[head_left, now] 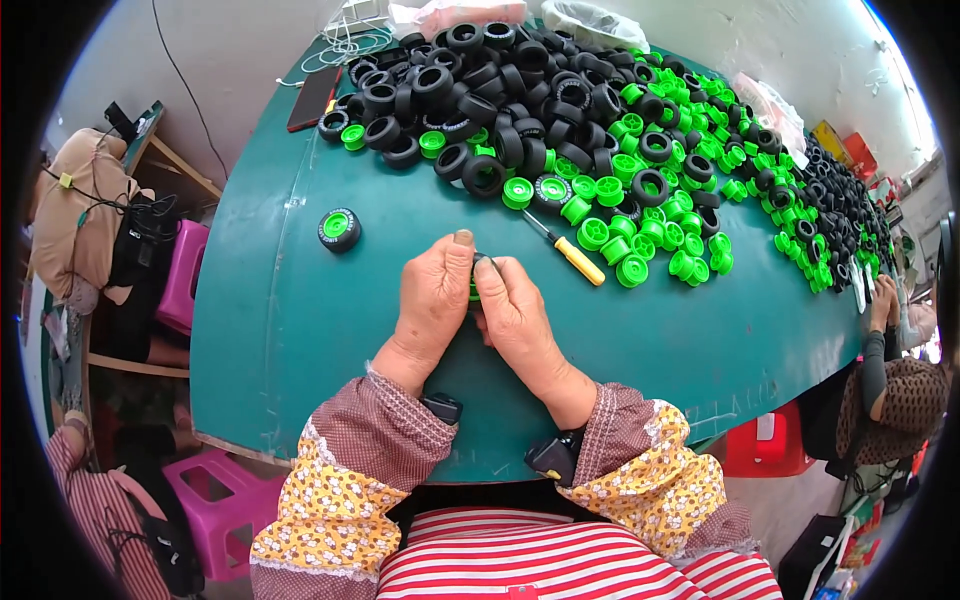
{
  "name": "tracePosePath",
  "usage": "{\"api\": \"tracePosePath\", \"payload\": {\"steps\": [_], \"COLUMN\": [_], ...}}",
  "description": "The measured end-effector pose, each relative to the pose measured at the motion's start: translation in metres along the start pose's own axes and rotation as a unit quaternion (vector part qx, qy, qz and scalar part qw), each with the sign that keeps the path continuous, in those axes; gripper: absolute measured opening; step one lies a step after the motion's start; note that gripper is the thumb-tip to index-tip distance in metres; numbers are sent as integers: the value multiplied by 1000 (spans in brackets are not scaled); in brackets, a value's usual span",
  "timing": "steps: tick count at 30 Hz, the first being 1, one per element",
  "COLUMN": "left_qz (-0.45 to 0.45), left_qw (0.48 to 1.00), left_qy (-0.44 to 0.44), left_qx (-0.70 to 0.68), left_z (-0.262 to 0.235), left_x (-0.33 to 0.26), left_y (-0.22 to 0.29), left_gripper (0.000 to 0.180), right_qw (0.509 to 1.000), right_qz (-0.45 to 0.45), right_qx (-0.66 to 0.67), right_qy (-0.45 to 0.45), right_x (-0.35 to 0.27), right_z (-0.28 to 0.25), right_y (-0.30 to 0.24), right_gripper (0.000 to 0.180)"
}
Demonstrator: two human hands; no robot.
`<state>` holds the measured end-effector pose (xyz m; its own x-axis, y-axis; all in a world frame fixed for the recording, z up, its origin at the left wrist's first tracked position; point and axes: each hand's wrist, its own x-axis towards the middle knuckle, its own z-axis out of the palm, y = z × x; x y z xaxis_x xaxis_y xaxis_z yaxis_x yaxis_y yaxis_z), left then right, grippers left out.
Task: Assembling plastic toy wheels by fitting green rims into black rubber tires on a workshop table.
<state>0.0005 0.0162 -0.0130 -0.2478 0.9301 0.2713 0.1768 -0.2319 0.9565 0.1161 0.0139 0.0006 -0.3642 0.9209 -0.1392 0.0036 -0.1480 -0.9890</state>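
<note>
My left hand (430, 300) and right hand (517, 310) are closed around a green wheel rim (474, 291) over the teal tabletop (270, 350); my fingers cover most of it, so I can't tell how the black bit beside it sits. White lettering rings the black sidewall of the assembled toy wheel (339, 230) on my left, and some tires in the overlapping tire heap (520, 95) carry it too.
</note>
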Motion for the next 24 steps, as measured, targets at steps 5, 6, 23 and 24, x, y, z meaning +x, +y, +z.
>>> {"api": "tracePosePath", "payload": {"steps": [5,6,23,24], "left_qz": [72,71,-42,-2], "left_qw": [984,984,998,998], "left_qy": [5,5,42,39], "left_qx": [160,162,-5,54], "left_z": [5,3,0,-2], "left_x": [-1,-2,0,2], "left_y": [12,15,8,9], "left_gripper": [36,36,45,44], "right_qw": [994,994,991,996], "right_qz": [-81,-80,-12,-6], "right_qx": [-64,-63,136,83], "right_qy": [40,39,-5,-18], "right_x": [8,9,-6,-4], "right_z": [-6,-5,10,5], "right_y": [11,11,5,2], "right_gripper": [37,37,30,30]}}
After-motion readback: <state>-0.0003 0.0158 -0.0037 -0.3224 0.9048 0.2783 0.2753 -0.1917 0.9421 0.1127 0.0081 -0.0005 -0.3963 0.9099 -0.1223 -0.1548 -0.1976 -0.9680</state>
